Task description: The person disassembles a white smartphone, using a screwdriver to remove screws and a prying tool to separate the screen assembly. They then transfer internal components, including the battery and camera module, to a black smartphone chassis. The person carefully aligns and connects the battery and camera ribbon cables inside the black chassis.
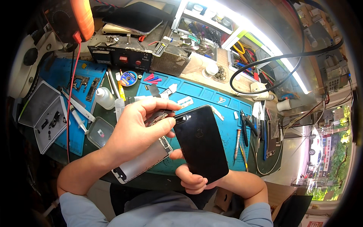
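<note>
My left hand [137, 134] pinches a small dark-and-metal component [157, 116] just beside the camera corner of a black phone [200, 142]. My right hand [193, 178] grips that phone from below, its back facing up and its top tilted toward my left hand. Under my hands, a detached phone screen assembly [140, 164] lies with its silver backing up on the blue silicone mat [238, 104], partly covered by my left hand. A razor blade [185, 102] lies beyond them on the mat.
Left are a microscope [26, 79], parts case [51, 125], clear dish [98, 131], white bottle [104, 99] and another mat with boards [81, 81]. Right are pliers [247, 125] and screwdrivers [238, 142]. Behind are a power supply [121, 56] and tool bins [198, 30]; a black cable loop [264, 60] overhangs.
</note>
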Motion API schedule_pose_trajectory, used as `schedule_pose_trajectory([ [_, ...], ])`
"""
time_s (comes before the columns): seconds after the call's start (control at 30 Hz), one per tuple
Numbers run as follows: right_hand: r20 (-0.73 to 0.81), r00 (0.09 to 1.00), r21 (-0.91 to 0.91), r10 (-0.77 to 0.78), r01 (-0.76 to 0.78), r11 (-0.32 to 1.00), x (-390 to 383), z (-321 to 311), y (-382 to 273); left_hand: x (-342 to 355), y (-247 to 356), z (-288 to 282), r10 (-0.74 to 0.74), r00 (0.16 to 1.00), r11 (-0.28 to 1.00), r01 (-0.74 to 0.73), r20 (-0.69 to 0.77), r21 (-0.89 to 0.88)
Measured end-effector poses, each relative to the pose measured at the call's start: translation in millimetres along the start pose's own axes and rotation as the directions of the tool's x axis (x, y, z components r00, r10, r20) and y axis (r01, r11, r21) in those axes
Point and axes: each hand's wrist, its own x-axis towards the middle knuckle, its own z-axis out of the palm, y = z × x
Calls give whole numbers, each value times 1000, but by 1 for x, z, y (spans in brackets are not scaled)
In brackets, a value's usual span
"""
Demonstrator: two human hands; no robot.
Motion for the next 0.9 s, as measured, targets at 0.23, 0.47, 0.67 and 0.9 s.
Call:
schedule_pose_trajectory([
  [0.23,-76,996,-75,-38,32,997,1,-2,3,1,-3,0,8,1000,999,-7,-17,52],
  [0.47,-107,994,-48,-18,13,999,1,5,0,1,-3,-1,10,1000,998,-9,-18,68],
  [0.67,-79,997,-21,10,-12,1000,-2,3,-5,0,-2,1,-8,1000,999,9,-17,31],
  [0.9,-50,998,-10,25,-25,1000,-1,2,-6,0,-1,-1,-19,1000,1000,19,-12,18],
])
